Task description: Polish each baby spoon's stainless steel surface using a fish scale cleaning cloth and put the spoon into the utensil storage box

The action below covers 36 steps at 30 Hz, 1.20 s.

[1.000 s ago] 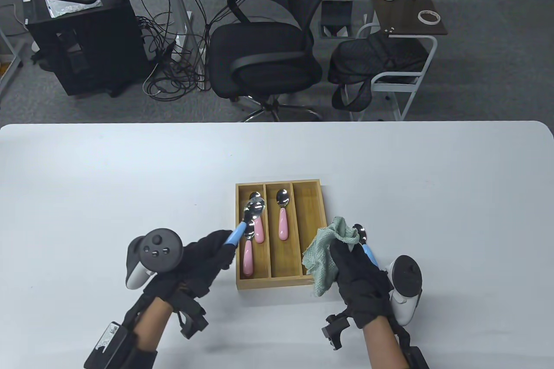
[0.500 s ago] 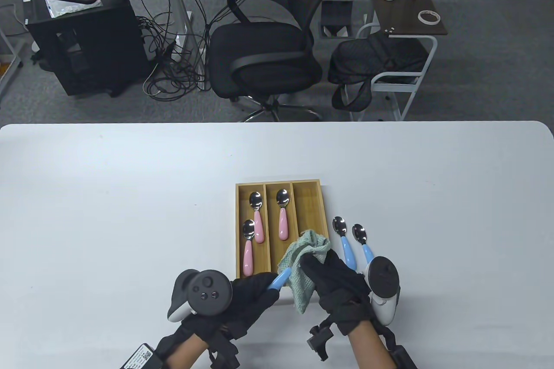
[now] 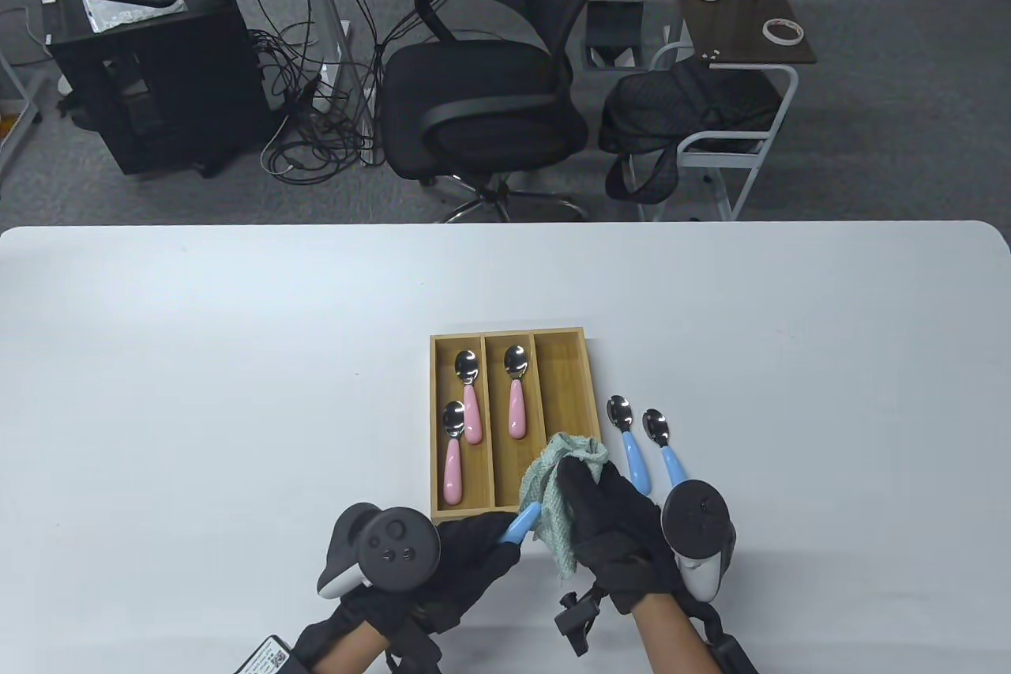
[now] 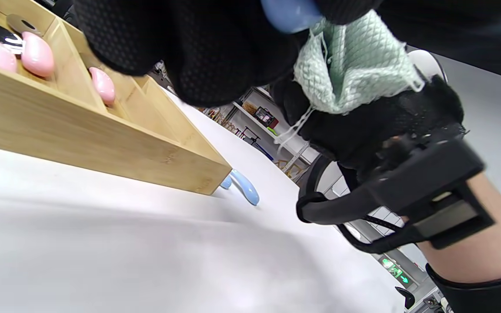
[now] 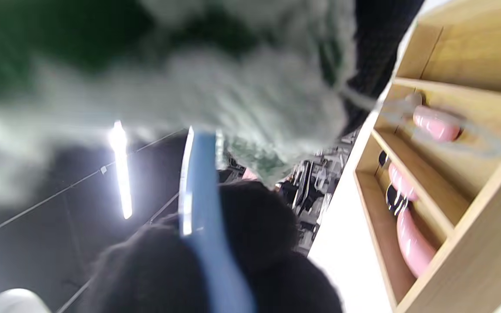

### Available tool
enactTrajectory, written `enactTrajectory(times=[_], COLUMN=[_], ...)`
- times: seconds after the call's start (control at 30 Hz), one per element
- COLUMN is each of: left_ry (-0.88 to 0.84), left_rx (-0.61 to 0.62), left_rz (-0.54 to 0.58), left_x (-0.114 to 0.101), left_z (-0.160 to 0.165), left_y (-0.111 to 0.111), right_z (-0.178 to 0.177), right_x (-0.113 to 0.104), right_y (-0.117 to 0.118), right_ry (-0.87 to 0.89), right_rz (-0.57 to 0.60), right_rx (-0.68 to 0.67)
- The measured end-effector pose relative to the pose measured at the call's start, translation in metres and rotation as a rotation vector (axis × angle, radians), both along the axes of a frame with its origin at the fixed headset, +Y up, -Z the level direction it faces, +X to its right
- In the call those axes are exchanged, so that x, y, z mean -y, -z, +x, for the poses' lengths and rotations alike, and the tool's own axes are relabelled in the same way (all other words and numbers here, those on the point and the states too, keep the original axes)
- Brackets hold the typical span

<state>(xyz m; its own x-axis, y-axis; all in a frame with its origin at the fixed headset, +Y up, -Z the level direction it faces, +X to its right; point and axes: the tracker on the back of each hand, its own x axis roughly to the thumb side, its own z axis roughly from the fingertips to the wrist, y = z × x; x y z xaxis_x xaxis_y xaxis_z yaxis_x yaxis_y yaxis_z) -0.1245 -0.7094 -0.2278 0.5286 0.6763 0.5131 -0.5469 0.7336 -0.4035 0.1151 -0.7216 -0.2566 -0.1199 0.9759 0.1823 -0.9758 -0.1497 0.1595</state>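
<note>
- Spoon (image 3: 522,525): probably light, stiff, with a slick steel bowl. Keep your left hand (image 3: 466,555) curled round the fat blue handle; it offers the surest hold.
- Cloth (image 3: 562,492): soft, mint, quilted. Your right hand (image 3: 612,524) bunches it over the bowel end, just past your left fingertips.
- Box (image 3: 565,366): beyond both sets of fingers; three pink spoons (image 3: 515,397) inside.
- Two blue spoons (image 3: 632,445) lie beside your right fingers.

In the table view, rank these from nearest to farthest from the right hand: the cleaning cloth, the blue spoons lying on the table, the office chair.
1. cleaning cloth: gripped in the right hand itself.
2. blue spoons on the table: just beyond the hand, right of the storage box.
3. office chair: on the floor past the table's far edge.
</note>
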Motion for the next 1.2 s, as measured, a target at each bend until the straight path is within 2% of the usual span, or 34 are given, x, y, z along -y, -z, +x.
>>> enactTrajectory(times=[0.2,0.37,0.4,0.47,0.53,0.57,0.73,1.03,1.2], left_ry=[-0.005,-0.005,-0.010,-0.023,-0.023,-0.016,0.112,0.015,0.020], left_rx=[-0.016,-0.041,-0.042,-0.042,-0.037,-0.025,-0.003,0.015,0.000], left_rz=[-0.024,-0.046,-0.050,-0.059,-0.051,-0.039,0.080,0.012,0.012], left_x=[0.003,0.006,0.006,0.006,0.006,0.005,0.003,0.001,0.001], left_z=[-0.005,-0.009,-0.010,-0.011,-0.009,-0.007,0.005,0.006,0.003], left_y=[0.004,0.010,0.011,0.011,0.010,0.008,-0.001,-0.002,-0.001], right_z=[-0.004,-0.008,-0.009,-0.010,-0.009,-0.008,-0.005,-0.005,-0.009], right_x=[0.005,0.004,0.004,0.002,0.001,0.001,0.001,-0.003,-0.002], right_y=[0.005,0.004,0.003,0.004,0.004,0.005,0.003,-0.002,-0.002], right_ry=[0.117,0.213,0.224,0.193,0.102,0.044,0.040,-0.048,-0.029], right_rz=[-0.097,-0.090,-0.090,-0.087,-0.080,-0.036,-0.036,0.055,0.039], right_rx=[-0.140,-0.353,-0.358,-0.328,-0.181,-0.125,-0.045,0.005,-0.044])
